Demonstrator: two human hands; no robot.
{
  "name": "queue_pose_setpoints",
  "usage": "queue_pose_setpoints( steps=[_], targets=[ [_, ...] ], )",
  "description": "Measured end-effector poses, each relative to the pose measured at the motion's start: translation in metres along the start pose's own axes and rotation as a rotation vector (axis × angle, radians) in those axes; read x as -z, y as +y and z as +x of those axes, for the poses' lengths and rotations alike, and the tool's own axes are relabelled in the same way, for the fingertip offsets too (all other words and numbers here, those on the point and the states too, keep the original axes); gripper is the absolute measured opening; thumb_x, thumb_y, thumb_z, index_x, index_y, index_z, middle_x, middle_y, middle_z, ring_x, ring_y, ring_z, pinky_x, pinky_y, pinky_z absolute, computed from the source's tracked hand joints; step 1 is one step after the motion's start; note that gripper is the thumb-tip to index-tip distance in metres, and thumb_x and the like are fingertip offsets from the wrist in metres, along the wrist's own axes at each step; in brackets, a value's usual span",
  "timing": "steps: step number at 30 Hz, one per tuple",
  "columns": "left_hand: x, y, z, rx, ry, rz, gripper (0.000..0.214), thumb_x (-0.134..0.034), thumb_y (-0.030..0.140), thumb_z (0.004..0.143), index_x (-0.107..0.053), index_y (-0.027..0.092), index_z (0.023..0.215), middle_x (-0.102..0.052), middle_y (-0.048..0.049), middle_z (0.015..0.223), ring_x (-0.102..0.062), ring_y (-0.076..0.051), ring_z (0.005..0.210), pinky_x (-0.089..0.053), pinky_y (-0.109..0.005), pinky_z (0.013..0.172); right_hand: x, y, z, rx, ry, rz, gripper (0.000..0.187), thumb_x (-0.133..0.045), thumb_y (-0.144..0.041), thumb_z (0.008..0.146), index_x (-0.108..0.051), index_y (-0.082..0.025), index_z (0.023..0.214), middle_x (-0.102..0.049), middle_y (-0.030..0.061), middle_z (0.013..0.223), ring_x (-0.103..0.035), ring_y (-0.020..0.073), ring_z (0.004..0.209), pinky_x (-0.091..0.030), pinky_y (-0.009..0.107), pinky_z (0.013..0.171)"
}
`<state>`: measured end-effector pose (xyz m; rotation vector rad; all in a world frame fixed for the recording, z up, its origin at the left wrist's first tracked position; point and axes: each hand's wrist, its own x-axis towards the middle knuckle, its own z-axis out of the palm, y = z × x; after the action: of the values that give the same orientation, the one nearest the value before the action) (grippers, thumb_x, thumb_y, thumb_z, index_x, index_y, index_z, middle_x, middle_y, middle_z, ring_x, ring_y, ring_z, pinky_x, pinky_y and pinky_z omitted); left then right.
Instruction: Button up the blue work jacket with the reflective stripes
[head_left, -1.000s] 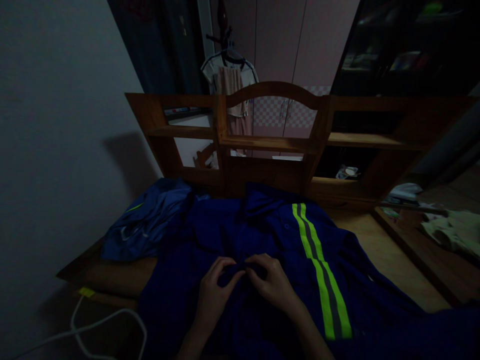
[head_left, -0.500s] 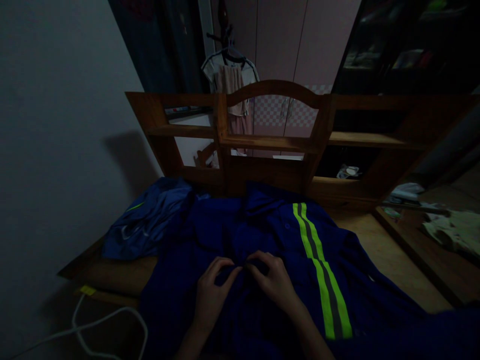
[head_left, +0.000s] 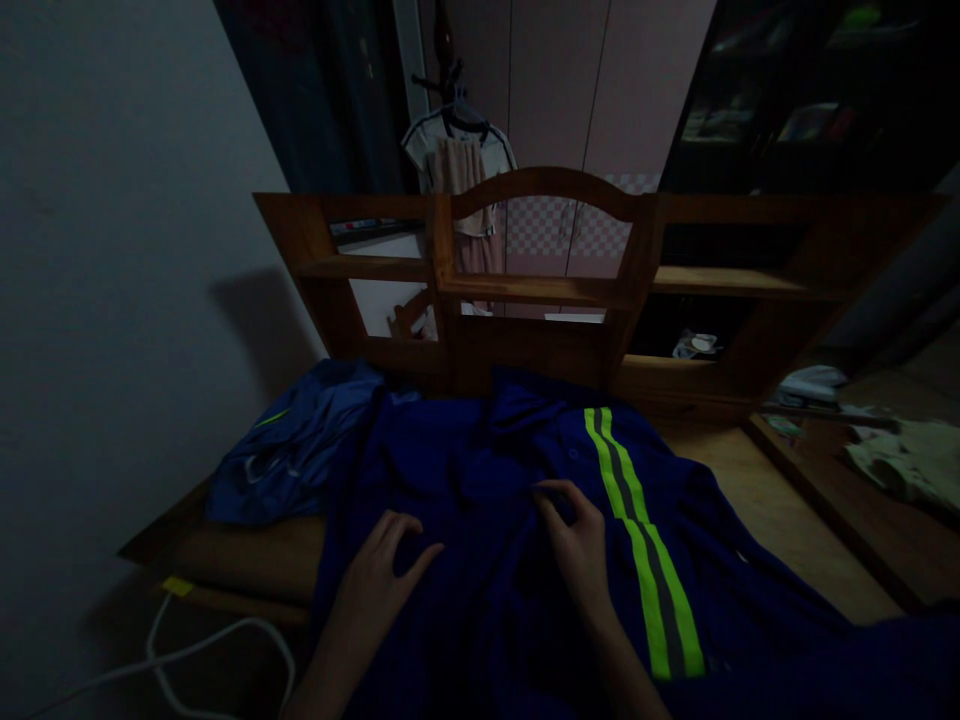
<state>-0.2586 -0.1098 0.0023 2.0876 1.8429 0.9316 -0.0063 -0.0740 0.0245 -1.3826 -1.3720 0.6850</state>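
Note:
A dark blue work jacket (head_left: 480, 470) with a yellow-green and grey reflective stripe (head_left: 637, 540) lies spread out in front of me. My right hand (head_left: 577, 540) is over its middle, left of the stripe, with thumb and forefinger pinched on the blue cloth. To the left, my left hand (head_left: 382, 565) hovers over or rests lightly on the jacket; its thumb and fingers are apart with nothing between them. The cloth is dark, so the edge in my right fingertips is hard to make out.
A crumpled blue garment (head_left: 300, 440) lies at the left by the wall. Behind the jacket stands a wooden headboard (head_left: 540, 290) with shelves. A white cable (head_left: 225, 627) loops at the lower left. Pale cloth (head_left: 907, 460) lies at the far right.
My hands were together, pinching the cloth at the jacket's middle. My left hand has let go and moved left; my right hand has moved right and slightly away from me.

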Motion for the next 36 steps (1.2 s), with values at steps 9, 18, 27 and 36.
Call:
queue_pose_setpoints(
  steps=[9, 18, 27, 36],
  targets=[
    [-0.011, -0.001, -0.004, 0.257, -0.056, -0.238, 0.03, -0.061, 0.049, 0.076, -0.059, 0.022, 0.089, -0.063, -0.0007, 0.094, -0.058, -0.02, 0.095, -0.042, -0.03, 0.086, -0.009, -0.027, -0.008, 0.437, 0.018, -0.251, 0.054, -0.05, -0.02, 0.083, -0.036, -0.018, 0.135, -0.043, 0.0104, 0.13, -0.037, 0.024, 0.123, -0.033, 0.044, 0.104],
    [-0.004, -0.008, -0.002, 0.297, -0.133, -0.462, 0.029, -0.063, 0.043, 0.073, -0.06, 0.018, 0.09, -0.064, -0.0028, 0.09, -0.059, -0.021, 0.09, -0.045, -0.028, 0.081, -0.056, -0.057, -0.034, 0.522, -0.38, -0.305, 0.037, -0.047, -0.014, 0.084, -0.049, -0.021, 0.121, -0.054, 0.0065, 0.116, -0.044, 0.021, 0.115, -0.032, 0.041, 0.104],
    [0.01, -0.003, 0.0, 0.236, -0.281, -0.539, 0.033, -0.063, 0.044, 0.074, -0.061, 0.018, 0.095, -0.063, -0.0049, 0.096, -0.057, -0.021, 0.097, -0.044, -0.03, 0.087, -0.065, -0.023, -0.035, 0.333, -0.435, -0.129, 0.012, -0.053, -0.016, 0.083, -0.057, -0.022, 0.093, -0.06, 0.0023, 0.091, -0.053, 0.0184, 0.094, -0.034, 0.037, 0.095],
    [0.025, -0.001, 0.002, 0.226, -0.398, -0.599, 0.028, -0.06, 0.042, 0.078, -0.062, 0.017, 0.091, -0.062, -0.0034, 0.089, -0.058, -0.019, 0.088, -0.045, -0.027, 0.079, -0.06, -0.025, -0.037, 0.299, -0.5, -0.091, 0.013, -0.058, -0.021, 0.081, -0.058, -0.023, 0.093, -0.06, 0.0005, 0.094, -0.053, 0.0172, 0.099, -0.026, 0.038, 0.102]
  ],
)
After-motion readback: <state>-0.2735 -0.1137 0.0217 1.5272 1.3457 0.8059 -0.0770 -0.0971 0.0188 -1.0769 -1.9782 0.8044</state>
